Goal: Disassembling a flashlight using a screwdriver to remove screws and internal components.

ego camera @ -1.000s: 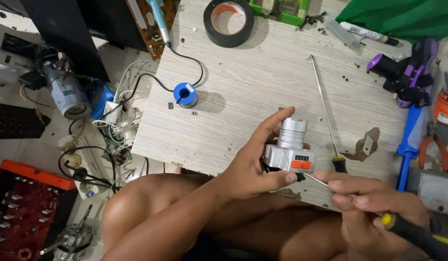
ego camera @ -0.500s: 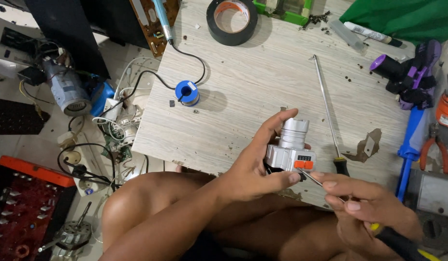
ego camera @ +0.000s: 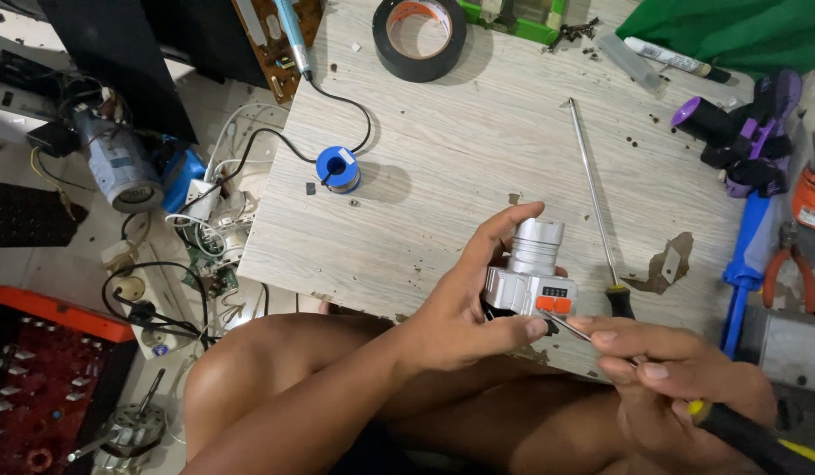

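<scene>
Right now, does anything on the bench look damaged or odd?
Yes: the pale wood-grain tabletop has a chipped, torn patch of surface beside the long thin screwdriver, and small dark bits lie scattered across it.

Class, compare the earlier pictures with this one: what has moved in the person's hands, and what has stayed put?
The right hand has slid its screwdriver slightly inward, tip against the small silver device. The left hand still grips that device. The tape roll, blue spool and long screwdriver lie unmoved.

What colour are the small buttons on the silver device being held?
Orange, on the silver device, clearest in the head view.
</scene>
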